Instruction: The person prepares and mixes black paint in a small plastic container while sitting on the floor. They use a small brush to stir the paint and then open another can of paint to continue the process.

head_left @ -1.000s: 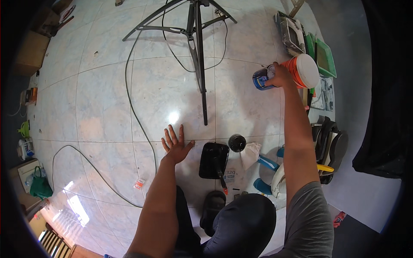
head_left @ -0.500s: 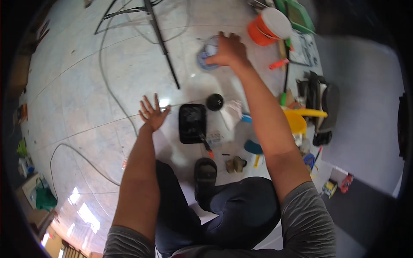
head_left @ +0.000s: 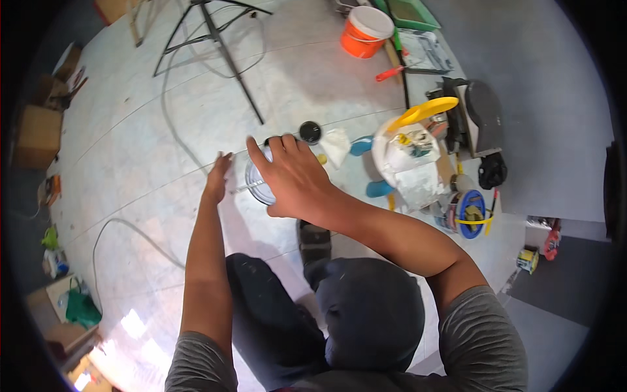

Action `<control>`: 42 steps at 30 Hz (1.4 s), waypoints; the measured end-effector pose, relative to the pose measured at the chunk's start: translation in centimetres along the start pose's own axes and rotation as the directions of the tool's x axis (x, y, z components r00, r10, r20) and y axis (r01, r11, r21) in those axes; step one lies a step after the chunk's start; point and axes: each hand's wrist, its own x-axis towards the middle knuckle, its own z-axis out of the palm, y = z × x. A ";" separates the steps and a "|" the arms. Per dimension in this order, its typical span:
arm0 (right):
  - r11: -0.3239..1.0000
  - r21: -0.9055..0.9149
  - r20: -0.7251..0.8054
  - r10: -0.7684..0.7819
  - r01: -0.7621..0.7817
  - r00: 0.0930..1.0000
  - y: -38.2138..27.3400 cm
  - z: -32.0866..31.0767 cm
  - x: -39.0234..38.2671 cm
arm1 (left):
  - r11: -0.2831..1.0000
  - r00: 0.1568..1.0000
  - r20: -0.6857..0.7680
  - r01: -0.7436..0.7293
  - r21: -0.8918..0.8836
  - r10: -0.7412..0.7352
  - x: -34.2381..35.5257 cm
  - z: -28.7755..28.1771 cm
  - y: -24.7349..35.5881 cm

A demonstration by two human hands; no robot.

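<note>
We note the right hand (head_left: 297,179) reaching forward over a small round container (head_left: 259,184) with a clear or pale rim, which sits low in front of our knees on the tiled floor (head_left: 130,130). The fingers are spread and curved over its top, thumb toward the left, in a top grasp; from this view we judge the hand has hold of it, though whether the container rests on the floor or is lifted just off it we cannot tell, since the palm covers most of it. The left hand (head_left: 217,178) lies flat on the tiles just beside the container, fingers extended and holding nothing, apparently bracing our weight. A thin pale stick or handle seems to jut from the container toward the left hand. Beyond the container stand a small black lid or cap (head_left: 309,131), a crumpled white rag (head_left: 337,145) and a white bucket (head_left: 408,163) with a yellow tool (head_left: 424,111) across it; an orange bucket (head_left: 366,31) sits well apart, farther out. Our reading of the step in hand: placing or positioning the container near the body. The next move would call for a steady, level wrist so the contents do not spill, and a clear spot between the left hand and the black lid.
</note>
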 end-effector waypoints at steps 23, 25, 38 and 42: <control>0.996 -0.037 0.197 0.092 -0.086 0.976 -7.1 19.6 -5.9 | 0.585 0.929 -0.332 0.361 0.726 -0.162 -26.8 4.7 -0.9; 0.990 -0.043 0.277 0.140 -0.133 0.951 -5.7 19.0 -6.5 | 0.658 0.916 -0.395 0.343 0.671 -0.075 -27.2 7.0 -2.9; 0.949 0.281 0.183 0.091 -0.140 0.979 -0.5 14.8 -18.8 | 0.476 0.856 -0.179 -0.086 0.875 0.486 -22.5 12.4 -1.3; 0.932 0.335 0.190 0.080 -0.141 0.978 -1.4 14.0 -19.3 | 0.483 0.847 -0.184 -0.095 0.870 0.498 -21.0 11.8 -2.4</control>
